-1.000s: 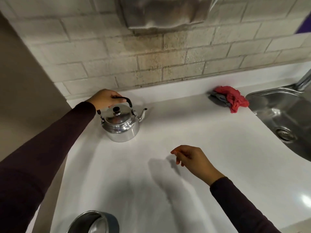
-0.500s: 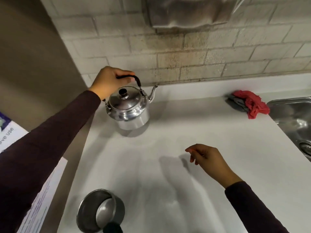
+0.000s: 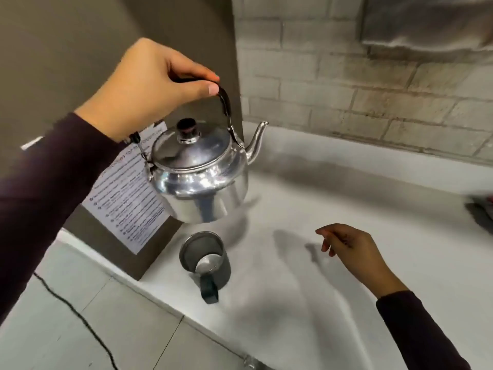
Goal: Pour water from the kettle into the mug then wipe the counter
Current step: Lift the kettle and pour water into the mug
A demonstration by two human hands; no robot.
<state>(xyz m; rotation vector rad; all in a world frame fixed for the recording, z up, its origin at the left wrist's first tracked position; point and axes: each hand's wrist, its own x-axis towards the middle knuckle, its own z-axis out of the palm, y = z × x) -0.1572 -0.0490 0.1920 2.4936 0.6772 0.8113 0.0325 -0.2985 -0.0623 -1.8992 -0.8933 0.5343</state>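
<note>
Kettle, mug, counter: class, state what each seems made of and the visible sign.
Kettle: polished metal, mirror-like reflections; dark handle grip, possibly plastic.
Mug: dull grey metal, probably steel, with a shiny inner base.
Counter: smooth white, matte, seamless; laminate or solid surface, unclear.

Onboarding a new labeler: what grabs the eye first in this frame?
The shiny kettle, lifted off the counter by the left hand, its grip on the black handle. Just below stands the mug, while the right hand hovers open, empty.
</note>
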